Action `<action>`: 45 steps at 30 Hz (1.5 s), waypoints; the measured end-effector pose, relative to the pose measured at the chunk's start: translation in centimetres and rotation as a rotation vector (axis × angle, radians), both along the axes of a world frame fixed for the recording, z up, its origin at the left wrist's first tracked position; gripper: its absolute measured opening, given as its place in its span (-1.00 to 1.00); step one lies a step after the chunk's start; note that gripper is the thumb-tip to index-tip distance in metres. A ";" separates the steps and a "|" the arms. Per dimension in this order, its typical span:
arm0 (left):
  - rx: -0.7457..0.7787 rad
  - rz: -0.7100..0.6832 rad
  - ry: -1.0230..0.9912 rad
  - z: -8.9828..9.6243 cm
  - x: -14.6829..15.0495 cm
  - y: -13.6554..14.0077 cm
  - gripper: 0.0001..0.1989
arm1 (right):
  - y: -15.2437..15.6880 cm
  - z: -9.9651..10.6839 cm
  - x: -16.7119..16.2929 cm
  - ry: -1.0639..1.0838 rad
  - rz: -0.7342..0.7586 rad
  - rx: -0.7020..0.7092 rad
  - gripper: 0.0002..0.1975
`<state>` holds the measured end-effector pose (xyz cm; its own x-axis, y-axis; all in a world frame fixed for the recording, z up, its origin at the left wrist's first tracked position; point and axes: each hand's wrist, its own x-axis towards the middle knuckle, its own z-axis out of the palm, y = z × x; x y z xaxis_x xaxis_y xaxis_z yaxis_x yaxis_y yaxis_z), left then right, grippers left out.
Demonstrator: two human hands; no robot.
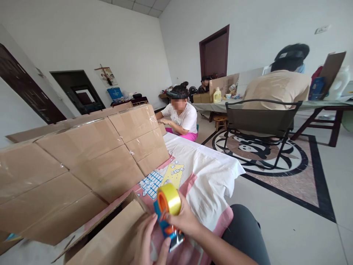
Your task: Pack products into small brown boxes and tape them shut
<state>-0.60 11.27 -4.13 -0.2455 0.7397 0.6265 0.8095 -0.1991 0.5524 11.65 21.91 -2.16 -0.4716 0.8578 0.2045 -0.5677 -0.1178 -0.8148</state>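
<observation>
My right hand is wrapped round a blue and orange tape dispenser. A roll of yellowish clear packing tape sits on it, tilted upward. Close to the dispenser's lower end is my left hand, its fingers stretched and its thumb apart. Whether that thumb touches the tape end, I cannot tell. Under and beside my left hand lies an open cardboard box, with a long dark gap along its raised flap. The box rests on a table covered by a pink and white patterned cloth.
Taped cardboard boxes stand stacked along the table's left side. Across the table sits a co-worker in a white top. Another person sits in a dark folding chair at a long table on the right.
</observation>
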 end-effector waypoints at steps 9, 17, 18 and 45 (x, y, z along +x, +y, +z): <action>0.003 0.001 0.070 -0.2 -2.0 1.2 -0.34 | -1.0 -0.7 0.4 0.029 0.286 0.125 -0.33; -0.049 -0.016 -0.260 0.5 -1.1 0.3 -0.29 | -1.4 0.7 2.5 -0.216 0.264 0.401 -0.45; -0.038 -0.040 -0.323 0.6 -0.9 0.2 -0.28 | -1.3 1.0 2.9 -0.241 0.281 0.452 -0.38; -0.137 0.086 -0.317 -1.9 3.3 -1.2 -0.44 | 0.0 -0.2 2.9 -0.208 -0.297 0.900 -0.40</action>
